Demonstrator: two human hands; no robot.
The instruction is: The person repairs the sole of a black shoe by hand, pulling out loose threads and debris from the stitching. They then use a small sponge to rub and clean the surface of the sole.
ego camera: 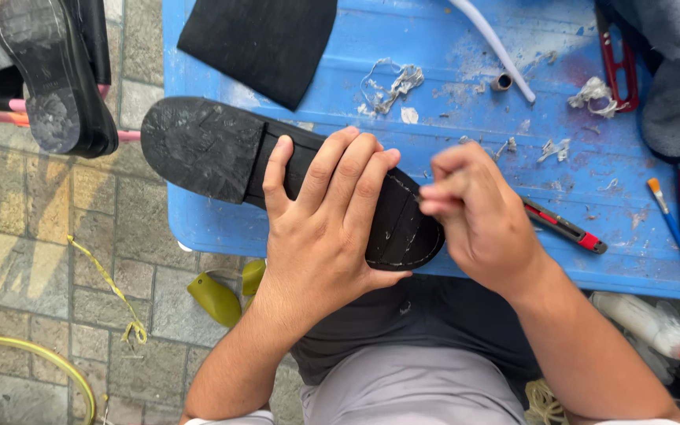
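Got my left hand (320,236) clamped over the black shoe (277,177), sole up, lying lengthwise left-to-right, right hand (478,216) fingers pinched together at its toe.

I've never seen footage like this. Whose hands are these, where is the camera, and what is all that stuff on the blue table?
There is no machine here. The one picture comes from a camera worn on a person's head, looking down at their own lap and two bare hands. The left hand grips a black shoe turned sole up, resting on the edge of a blue table. The right hand is pinched at the toe end of the sole; what it pinches is too small to tell. On the table lie a sheet of black rubber, a red and black utility knife, a small paintbrush, red-handled pliers and pale scraps. Another shoe is at the upper left.
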